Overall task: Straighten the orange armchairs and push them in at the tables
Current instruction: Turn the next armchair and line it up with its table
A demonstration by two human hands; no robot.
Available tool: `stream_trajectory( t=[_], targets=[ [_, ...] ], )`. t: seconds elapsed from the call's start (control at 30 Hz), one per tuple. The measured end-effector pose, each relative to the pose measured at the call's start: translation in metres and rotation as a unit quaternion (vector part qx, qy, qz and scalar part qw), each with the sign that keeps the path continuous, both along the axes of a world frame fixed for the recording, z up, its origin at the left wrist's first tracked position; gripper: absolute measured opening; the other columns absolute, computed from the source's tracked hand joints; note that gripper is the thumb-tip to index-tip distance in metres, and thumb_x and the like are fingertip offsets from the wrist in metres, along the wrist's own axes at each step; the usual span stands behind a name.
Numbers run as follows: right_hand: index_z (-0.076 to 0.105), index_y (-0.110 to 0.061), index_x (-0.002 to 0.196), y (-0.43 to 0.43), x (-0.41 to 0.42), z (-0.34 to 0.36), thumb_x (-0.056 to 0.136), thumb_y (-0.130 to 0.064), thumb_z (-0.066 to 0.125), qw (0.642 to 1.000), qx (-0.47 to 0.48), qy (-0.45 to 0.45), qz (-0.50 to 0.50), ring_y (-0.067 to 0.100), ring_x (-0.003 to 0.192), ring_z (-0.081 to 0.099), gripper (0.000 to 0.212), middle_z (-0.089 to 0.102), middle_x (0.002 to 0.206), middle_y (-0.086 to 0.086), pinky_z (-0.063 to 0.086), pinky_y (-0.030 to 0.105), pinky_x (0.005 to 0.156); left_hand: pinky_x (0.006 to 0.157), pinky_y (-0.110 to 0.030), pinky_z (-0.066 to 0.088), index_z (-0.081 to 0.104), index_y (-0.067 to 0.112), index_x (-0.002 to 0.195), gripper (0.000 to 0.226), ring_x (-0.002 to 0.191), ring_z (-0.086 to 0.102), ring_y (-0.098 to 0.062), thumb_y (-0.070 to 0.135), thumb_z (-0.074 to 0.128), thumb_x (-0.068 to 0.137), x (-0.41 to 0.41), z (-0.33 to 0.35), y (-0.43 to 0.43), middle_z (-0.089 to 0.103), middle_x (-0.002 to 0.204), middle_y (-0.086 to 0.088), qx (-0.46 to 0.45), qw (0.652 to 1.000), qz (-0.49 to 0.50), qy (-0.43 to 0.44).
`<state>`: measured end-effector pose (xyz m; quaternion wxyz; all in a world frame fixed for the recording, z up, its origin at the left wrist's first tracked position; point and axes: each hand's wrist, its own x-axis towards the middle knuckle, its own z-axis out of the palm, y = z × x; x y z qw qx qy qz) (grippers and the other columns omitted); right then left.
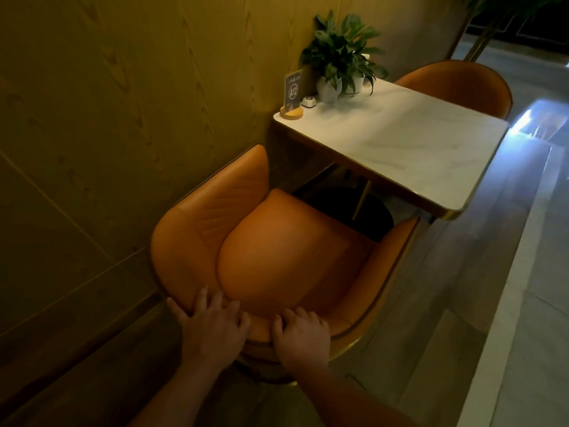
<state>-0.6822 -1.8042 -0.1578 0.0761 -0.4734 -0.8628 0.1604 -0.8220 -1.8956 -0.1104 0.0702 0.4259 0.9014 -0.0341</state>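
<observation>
Near armchair [277, 257] sat lower centre of frame, tight vs. the wood-panel wall [92, 134] on its left, w/ the table [400, 149] just beyond it to the upper right. Both hands were on top of the backrest at bottom centre. Left hand [212, 322] had fingers curled over the rim onto the inner padding, thumb out on the outer shell. Right hand [301, 331] was just beside it, fingers hooked over the same rim. Both were grasping, not lying flat. Handling, as a guess: a padded leather-look tub w/ metal trim, prob. fairly heavy, stiff in the shell and soft only in the cushion. The smooth cover could slip under palms, so the back rim looked the right hold, being a firm edge that pushes straight along the seat. The base was hidden, so can't tell if it slides or swivels. The chair's open front pointed upper right, at the table. Its back-to-front axis ran from bottom centre up-right, approx. square to the table's near edge. Arm tips were about level w/ that edge; the seat front sat short of it, w/ a dark gap between. Far armchair [455, 84], upper right, had its seat tucked under. Plant [341, 53], A12 sign [293, 90] and call button [308, 101] stood at the table's wall end.
</observation>
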Motion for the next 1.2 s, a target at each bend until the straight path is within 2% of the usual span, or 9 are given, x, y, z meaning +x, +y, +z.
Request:
stream_trajectory(
  t=[0.13, 0.33, 0.43, 0.53, 0.63, 0.8, 0.97, 1.1, 1.2],
  targets=[
    [0.064, -0.026, 0.090, 0.013, -0.023, 0.000, 0.090, -0.048, 0.030, 1.000, 0.001, -0.004, -0.003, 0.026, 0.092, 0.062, 0.041, 0.067, 0.095, -0.002, 0.044, 0.041, 0.083, 0.106, -0.081, -0.001, 0.067, 0.036, 0.107, 0.061, 0.143, 0.027, -0.025, 0.057, 0.014, 0.086, -0.022, 0.000, 0.016, 0.054, 0.134, 0.003, 0.005, 1.000, -0.010, 0.011],
    [0.061, -0.027, 0.098, 0.028, -0.042, 0.005, 0.092, -0.049, 0.023, 0.999, -0.030, -0.027, 0.009, 0.026, 0.100, 0.059, 0.044, 0.065, 0.105, 0.000, 0.042, 0.042, 0.088, 0.109, -0.077, -0.003, 0.068, 0.037, 0.106, 0.055, 0.144, 0.028, -0.023, 0.057, 0.021, 0.086, -0.043, -0.001, 0.033, 0.055, 0.136, 0.006, 0.006, 1.000, 0.010, 0.012],
    [0.060, -0.026, 0.106, 0.037, -0.042, 0.009, 0.097, -0.053, 0.024, 0.995, -0.085, -0.041, 0.042, 0.026, 0.107, 0.056, 0.046, 0.062, 0.113, 0.001, 0.041, 0.042, 0.092, 0.109, -0.078, 0.000, 0.070, 0.037, 0.102, 0.049, 0.142, 0.032, -0.022, 0.055, 0.027, 0.085, -0.046, -0.002, 0.032, 0.059, 0.132, 0.006, 0.001, 1.000, 0.019, -0.005],
    [0.064, -0.025, 0.102, 0.058, -0.025, 0.015, 0.099, -0.061, 0.027, 0.982, -0.179, -0.023, 0.063, 0.024, 0.098, 0.059, 0.052, 0.064, 0.102, 0.001, 0.047, 0.039, 0.086, 0.109, -0.078, -0.003, 0.063, 0.037, 0.118, 0.050, 0.147, 0.021, -0.020, 0.057, 0.027, 0.090, -0.048, 0.007, 0.042, 0.050, 0.142, 0.009, -0.027, 0.999, 0.030, -0.037],
    [0.065, -0.024, 0.100, 0.073, -0.008, 0.009, 0.100, -0.058, 0.027, 0.988, -0.138, -0.048, 0.043, 0.023, 0.097, 0.060, 0.051, 0.066, 0.099, 0.000, 0.044, 0.037, 0.085, 0.107, -0.080, -0.006, 0.057, 0.036, 0.131, 0.054, 0.148, 0.016, -0.021, 0.062, 0.026, 0.095, -0.048, 0.017, 0.058, 0.045, 0.148, 0.009, -0.059, 0.994, 0.058, -0.065],
    [0.062, -0.027, 0.087, 0.064, -0.009, 0.000, 0.101, -0.053, 0.029, 0.996, -0.086, -0.014, 0.000, 0.015, 0.091, 0.056, 0.044, 0.062, 0.090, -0.006, 0.038, 0.035, 0.082, 0.107, -0.080, 0.002, 0.067, 0.036, 0.116, 0.050, 0.140, 0.029, -0.019, 0.060, 0.030, 0.092, -0.042, 0.014, 0.062, 0.055, 0.132, 0.011, -0.050, 0.996, 0.073, -0.007],
    [0.057, -0.026, 0.072, 0.059, -0.008, -0.004, 0.098, -0.052, 0.029, 0.997, -0.061, 0.017, -0.038, 0.014, 0.079, 0.055, 0.047, 0.057, 0.074, -0.009, 0.039, 0.033, 0.075, 0.112, -0.073, 0.003, 0.070, 0.037, 0.107, 0.048, 0.135, 0.035, -0.017, 0.062, 0.033, 0.089, -0.045, 0.009, 0.062, 0.058, 0.127, 0.013, -0.031, 0.997, 0.076, -0.002],
    [0.052, -0.025, 0.066, 0.058, -0.015, -0.006, 0.093, -0.055, 0.021, 0.997, -0.046, 0.024, -0.054, 0.014, 0.074, 0.055, 0.051, 0.055, 0.069, -0.008, 0.039, 0.033, 0.071, 0.112, -0.074, 0.003, 0.071, 0.039, 0.104, 0.050, 0.133, 0.038, -0.017, 0.064, 0.031, 0.088, -0.051, 0.011, 0.063, 0.060, 0.123, 0.014, -0.027, 0.997, 0.072, -0.009],
    [0.057, -0.022, 0.066, 0.060, -0.024, -0.009, 0.094, -0.052, 0.027, 0.997, -0.043, 0.027, -0.064, 0.014, 0.070, 0.054, 0.051, 0.059, 0.068, -0.004, 0.040, 0.033, 0.068, 0.111, -0.074, 0.002, 0.070, 0.039, 0.105, 0.051, 0.130, 0.041, -0.018, 0.064, 0.029, 0.089, -0.061, 0.013, 0.066, 0.060, 0.121, 0.013, -0.022, 0.998, 0.051, 0.000]
  ],
)
